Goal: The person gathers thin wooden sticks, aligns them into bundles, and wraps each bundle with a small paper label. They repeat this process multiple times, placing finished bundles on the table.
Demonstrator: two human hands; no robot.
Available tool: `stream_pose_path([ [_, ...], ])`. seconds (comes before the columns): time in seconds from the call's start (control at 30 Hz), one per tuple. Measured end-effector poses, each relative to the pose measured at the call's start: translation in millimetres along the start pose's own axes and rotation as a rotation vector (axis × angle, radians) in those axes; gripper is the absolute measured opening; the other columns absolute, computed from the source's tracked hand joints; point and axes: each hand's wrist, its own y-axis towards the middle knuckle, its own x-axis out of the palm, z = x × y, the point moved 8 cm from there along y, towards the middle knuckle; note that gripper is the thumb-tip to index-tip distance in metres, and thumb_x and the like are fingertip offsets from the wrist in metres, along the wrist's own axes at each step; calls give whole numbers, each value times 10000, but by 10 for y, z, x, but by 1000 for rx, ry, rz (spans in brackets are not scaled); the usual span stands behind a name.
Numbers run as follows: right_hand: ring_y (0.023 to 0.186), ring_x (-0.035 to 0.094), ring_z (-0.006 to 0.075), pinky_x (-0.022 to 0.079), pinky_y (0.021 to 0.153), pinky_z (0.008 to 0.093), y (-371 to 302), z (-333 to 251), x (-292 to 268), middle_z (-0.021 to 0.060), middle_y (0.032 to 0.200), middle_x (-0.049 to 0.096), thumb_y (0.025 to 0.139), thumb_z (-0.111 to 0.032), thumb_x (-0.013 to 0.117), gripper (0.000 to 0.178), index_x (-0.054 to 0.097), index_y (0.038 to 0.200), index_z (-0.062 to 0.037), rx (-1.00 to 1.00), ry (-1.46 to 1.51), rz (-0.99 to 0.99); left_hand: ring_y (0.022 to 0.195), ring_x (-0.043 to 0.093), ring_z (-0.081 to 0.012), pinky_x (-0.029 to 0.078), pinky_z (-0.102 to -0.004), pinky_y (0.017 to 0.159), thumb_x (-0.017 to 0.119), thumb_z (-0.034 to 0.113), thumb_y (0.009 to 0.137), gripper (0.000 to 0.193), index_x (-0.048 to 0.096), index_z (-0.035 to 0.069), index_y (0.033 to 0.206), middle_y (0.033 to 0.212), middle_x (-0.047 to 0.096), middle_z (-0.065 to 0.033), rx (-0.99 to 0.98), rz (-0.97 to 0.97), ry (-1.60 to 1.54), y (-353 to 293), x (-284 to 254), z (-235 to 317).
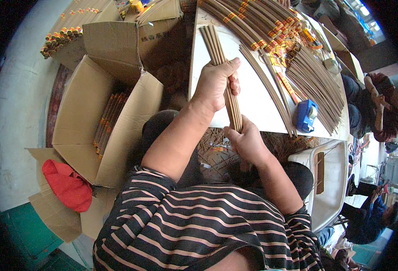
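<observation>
A bundle of brown incense sticks [232, 101] slants up and away from my lap over the near left part of a white table [257, 108]. Around its upper part my left hand [218, 83] is wrapped, thumb lying across the sticks. Lower down, my right hand [248, 139] closes on the same bundle near its bottom end. Just right of it lie a few loose sticks [269, 86] and a wide fan of more loose sticks [318, 86]. A blue tape dispenser [306, 115] stands at the table's near edge, beside the fan.
Banded bundles [253, 20] are piled at the table's far side, near red-and-yellow labels [289, 88]. On my left, an open cardboard box [72, 122] holds several banded bundles [111, 119]; a red cloth [67, 185] lies by it. A white bin [341, 180] stands right. Other people sit farther right.
</observation>
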Motion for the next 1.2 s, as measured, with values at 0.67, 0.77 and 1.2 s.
stream_pose_path([
  [0.67, 374, 450, 110, 394, 358, 240, 3, -47, 43, 16, 528, 471, 838, -137, 564, 154, 453, 831, -31, 67, 81, -59, 408, 434, -93, 382, -239, 405, 626, 254, 832, 264, 464, 134, 661, 486, 417, 30, 2, 74, 55, -39, 4, 16],
  [0.77, 375, 443, 114, 385, 362, 243, 74, 36, -45, 14, 527, 465, 841, -143, 545, 146, 453, 842, -30, -104, -211, 151, 417, 440, -97, 383, -239, 406, 643, 267, 821, 271, 457, 133, 676, 509, 446, 24, 91, 121, 229, -67, 5, 71],
  [1.2, 384, 457, 115, 377, 345, 242, 11, -11, 45, 16, 519, 454, 832, -148, 551, 170, 447, 847, -14, 55, 60, 4, 439, 452, -96, 398, -251, 425, 623, 214, 830, 247, 457, 121, 673, 532, 446, 16, 20, 83, 63, -26, -12, 3],
])
